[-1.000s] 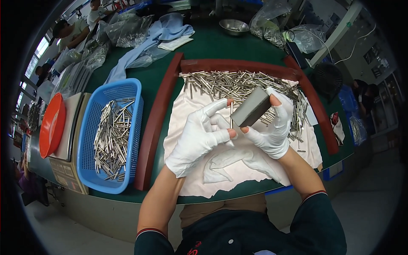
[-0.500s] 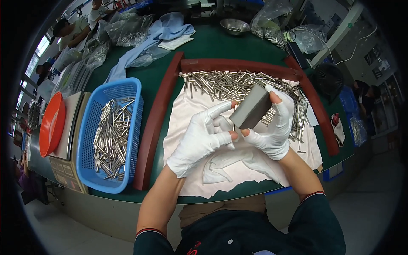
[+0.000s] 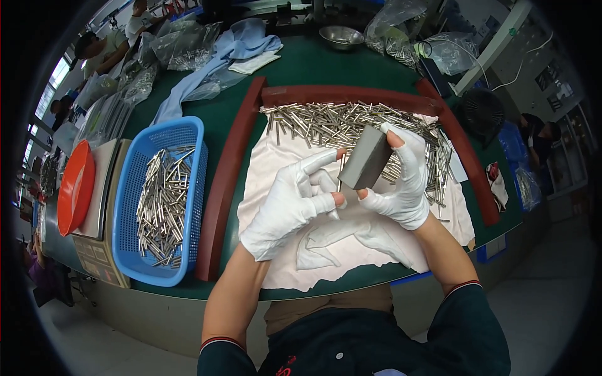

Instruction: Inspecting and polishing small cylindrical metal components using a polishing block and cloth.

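Note:
In white gloves with bare fingertips, both my hands are raised over a pale cloth (image 3: 263, 219). My right hand (image 3: 404, 182) grips a grey rectangular block (image 3: 365, 158) between thumb and fingers, tilted. Just left of the block, my left hand (image 3: 291, 200) pinches a thin metal pin (image 3: 340, 172) lengthwise between index fingertip and thumb. I cannot tell whether pin and block touch. Behind them, many loose metal pins (image 3: 313, 122) lie heaped along the cloth's far side. A crumpled white cloth (image 3: 351, 238) lies below my hands.
Dark red rails (image 3: 229, 188) border the cloth on the left, back and right. On the left, a blue basket (image 3: 199, 169) holds more pins, beside a scale (image 3: 103, 250) with a red tray (image 3: 75, 188). A metal bowl (image 3: 342, 37) and plastic bags (image 3: 188, 47) stand farther back.
The block is turned slightly more upright, and more of the pin shows beside it. My hands have barely moved; the whole view has shifted slightly.

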`<control>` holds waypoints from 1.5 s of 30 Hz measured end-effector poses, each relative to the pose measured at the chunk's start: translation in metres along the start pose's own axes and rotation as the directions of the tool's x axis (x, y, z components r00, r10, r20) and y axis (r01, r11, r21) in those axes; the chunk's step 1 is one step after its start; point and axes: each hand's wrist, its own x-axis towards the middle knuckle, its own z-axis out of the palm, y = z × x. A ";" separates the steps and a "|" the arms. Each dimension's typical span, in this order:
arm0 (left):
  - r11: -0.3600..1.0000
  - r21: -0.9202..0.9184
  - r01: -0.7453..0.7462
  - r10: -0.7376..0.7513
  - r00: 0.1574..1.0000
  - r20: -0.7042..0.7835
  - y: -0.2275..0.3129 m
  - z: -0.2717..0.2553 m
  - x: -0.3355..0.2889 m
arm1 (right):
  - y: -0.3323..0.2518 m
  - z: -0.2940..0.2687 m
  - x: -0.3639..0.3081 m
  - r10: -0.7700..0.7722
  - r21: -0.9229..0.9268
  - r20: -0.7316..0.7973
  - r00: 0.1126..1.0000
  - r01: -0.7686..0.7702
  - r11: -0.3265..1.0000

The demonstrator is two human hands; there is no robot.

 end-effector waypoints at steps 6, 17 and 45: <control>1.000 -0.012 -0.006 0.006 1.000 -0.006 0.001 0.003 0.004 | -0.005 0.002 0.003 0.045 0.062 -0.046 0.998 -0.042 0.997; 0.981 -0.193 -0.030 0.031 1.000 0.000 -0.003 -0.004 0.006 | 0.003 0.001 -0.003 0.134 -0.034 -0.020 0.991 -0.135 0.990; 0.953 -0.299 0.046 -0.031 0.998 0.054 -0.012 -0.006 0.006 | -0.011 0.006 0.006 0.073 -0.037 -0.041 0.996 -0.074 0.997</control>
